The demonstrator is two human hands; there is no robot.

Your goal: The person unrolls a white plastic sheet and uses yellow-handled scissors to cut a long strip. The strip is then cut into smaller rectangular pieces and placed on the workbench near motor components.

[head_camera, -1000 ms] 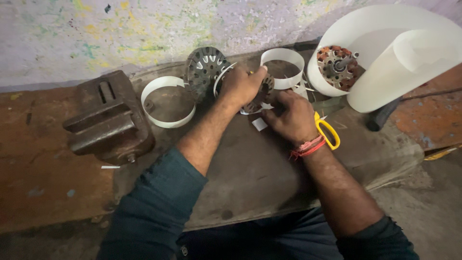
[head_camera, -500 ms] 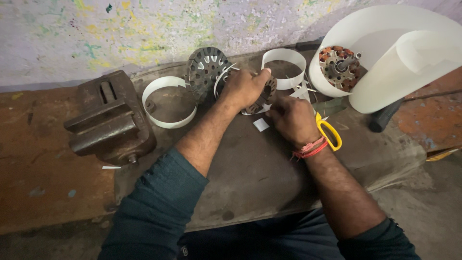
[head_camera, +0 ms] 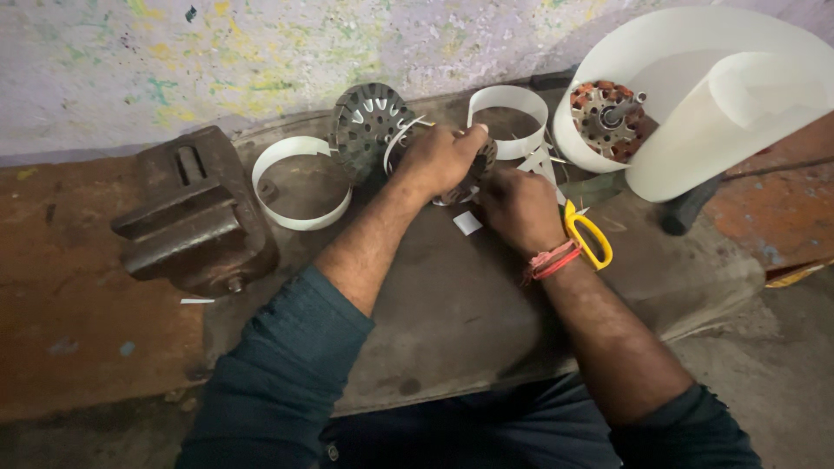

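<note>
**Two hands working on a round metal part at a bench**

A big roll of white sheet (head_camera: 738,95) is lying to the right of the right hand (head_camera: 519,208), with a wound motor core (head_camera: 608,117) sitting inside it. A heavy iron vise (head_camera: 187,213) is resting well to the left of the left hand (head_camera: 439,156). The left hand is curling closed over a round metal part (head_camera: 476,167), gripping it. The right hand is pinching at that part's near edge, fingers closed. Yellow-handled scissors (head_camera: 589,236) are lying just beside the right wrist.
</note>
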